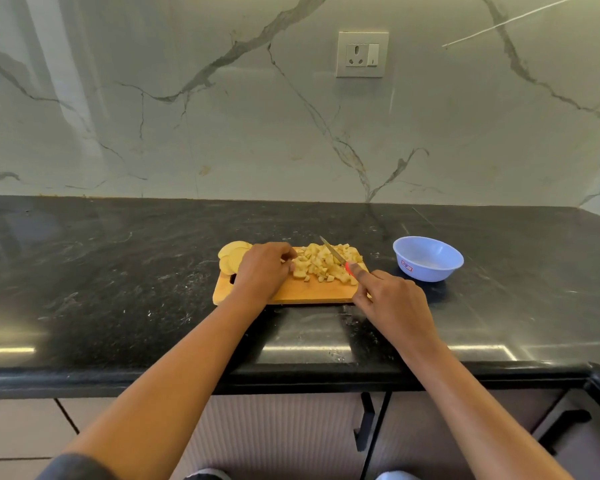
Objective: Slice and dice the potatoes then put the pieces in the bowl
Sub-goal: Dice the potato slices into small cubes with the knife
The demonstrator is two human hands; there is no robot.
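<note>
While gripping the knife (pixel 335 254) in the right hand (pixel 392 299), fingers curled round its red handle, touches potato pieces (pixel 323 265) with curled left hand (pixel 262 271) fingers; cannot tell if holding any. On the board (pixel 309 292), mid shiny black counter (pixel 118 289). Blue bowl (pixel 430 271) just beside board's right edge. Marble wall (pixel 222 133) behind.

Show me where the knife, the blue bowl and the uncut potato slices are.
knife (pixel 332 250): head view, on the blade.
blue bowl (pixel 430 272): head view, on its front outer wall.
potato slices (pixel 234 255): head view, on the top slice.
</note>
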